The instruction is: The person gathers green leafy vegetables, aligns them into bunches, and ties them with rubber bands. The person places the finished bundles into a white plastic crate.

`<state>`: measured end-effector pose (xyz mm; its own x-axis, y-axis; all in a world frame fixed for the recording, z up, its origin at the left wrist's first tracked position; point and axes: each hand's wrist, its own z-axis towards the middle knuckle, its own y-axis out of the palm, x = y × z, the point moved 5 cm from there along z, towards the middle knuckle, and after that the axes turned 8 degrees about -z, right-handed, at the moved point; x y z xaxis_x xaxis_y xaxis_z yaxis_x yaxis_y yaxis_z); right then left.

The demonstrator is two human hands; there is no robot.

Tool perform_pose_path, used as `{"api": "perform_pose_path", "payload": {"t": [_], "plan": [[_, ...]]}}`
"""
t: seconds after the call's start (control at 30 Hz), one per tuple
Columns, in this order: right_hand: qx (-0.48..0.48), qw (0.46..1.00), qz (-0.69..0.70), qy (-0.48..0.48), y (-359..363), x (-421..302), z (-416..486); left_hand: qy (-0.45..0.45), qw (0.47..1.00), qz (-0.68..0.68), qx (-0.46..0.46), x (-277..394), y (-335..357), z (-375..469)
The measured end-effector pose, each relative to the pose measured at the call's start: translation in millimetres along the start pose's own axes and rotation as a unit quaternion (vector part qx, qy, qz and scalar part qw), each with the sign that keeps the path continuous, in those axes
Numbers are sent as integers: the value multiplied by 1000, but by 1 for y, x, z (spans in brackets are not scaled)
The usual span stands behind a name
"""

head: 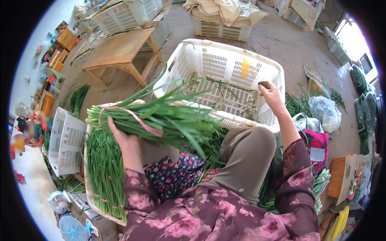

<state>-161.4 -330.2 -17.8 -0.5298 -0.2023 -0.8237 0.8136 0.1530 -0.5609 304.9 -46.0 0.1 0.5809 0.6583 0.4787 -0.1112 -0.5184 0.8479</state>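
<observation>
A bundle of long green leaves, apparently garlic chives [169, 117], lies across my left hand [122, 135], pale stem ends to the left. A pink band circles it near those ends, its loose end hanging down. My right hand [268, 92] is raised over the right side of a white plastic crate [223, 49], fingers drawn together; whether they pinch something small and dark I cannot tell. Scattered leaf scraps lie on the crate's floor. Below my left hand, a second crate [105, 214] holds banded bundles of the same greens [104, 168].
A wooden table [120, 48] stands at the upper left, a tilted white crate [67, 141] at the left. Plastic bags [325, 113] and loose greens lie to the right, near a wooden stool [339, 177]. Two fans [72, 227] are at the lower left. Another person [37, 128] is at the far left.
</observation>
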Motion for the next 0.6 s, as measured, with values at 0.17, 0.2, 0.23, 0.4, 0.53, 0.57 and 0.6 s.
{"api": "perform_pose_path", "payload": {"t": [0.17,0.2,0.23,0.4,0.53,0.57,0.6], "plan": [[-48,960,-275,0,17,39,69,-44,999,12,-24,-34,3,27],[-57,944,-325,-2,23,54,91,-34,999,33,-7,-45,13,23],[-27,938,-346,-24,29,65,115,-43,998,39,-13,-53,14,29],[41,875,-480,-50,65,77,229,-90,993,69,41,-83,25,22],[55,813,-575,-72,101,78,309,-89,985,110,94,-84,11,29],[37,798,-599,-62,107,78,320,-91,984,121,91,-86,5,32],[11,789,-613,-44,103,90,333,-103,983,129,84,-90,0,37]]}}
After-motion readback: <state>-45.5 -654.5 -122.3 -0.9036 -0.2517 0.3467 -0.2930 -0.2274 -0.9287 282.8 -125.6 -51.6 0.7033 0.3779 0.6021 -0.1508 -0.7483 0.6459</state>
